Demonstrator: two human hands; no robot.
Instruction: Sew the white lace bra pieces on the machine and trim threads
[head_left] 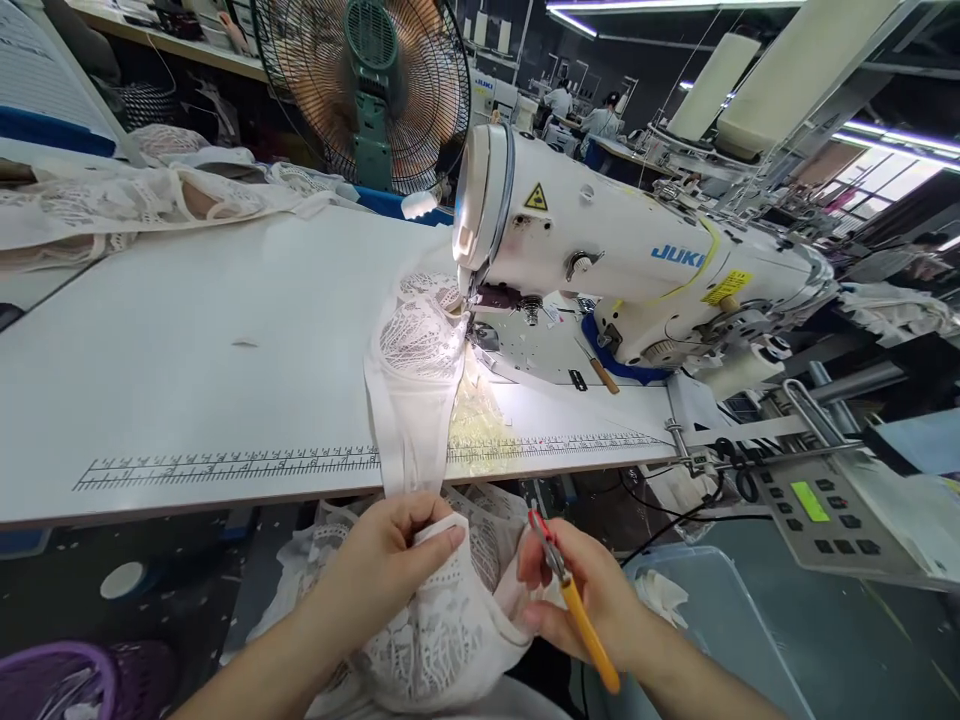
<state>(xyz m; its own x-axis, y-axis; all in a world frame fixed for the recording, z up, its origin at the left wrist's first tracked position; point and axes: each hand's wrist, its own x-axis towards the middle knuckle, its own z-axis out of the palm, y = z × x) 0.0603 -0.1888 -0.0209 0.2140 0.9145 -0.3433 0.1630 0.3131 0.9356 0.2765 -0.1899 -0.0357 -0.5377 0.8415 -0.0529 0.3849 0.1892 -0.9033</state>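
Head view: the white lace bra (446,635) lies at six o'clock, its edge pinched by the left hand (394,565) at seven. At five, the right hand (607,590) has its fingers curled round an orange-handled cutter (590,640). Step, as judged: handling the edge; any cut calls for tautness. The bra's underside is hidden; whether the right fingers also grip it cannot be told.

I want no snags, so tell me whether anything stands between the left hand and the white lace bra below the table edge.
Nothing visible does: the left hand pinches the white lace bra directly at its edge. The orange-handled metal tool is in the right hand, off to the side.
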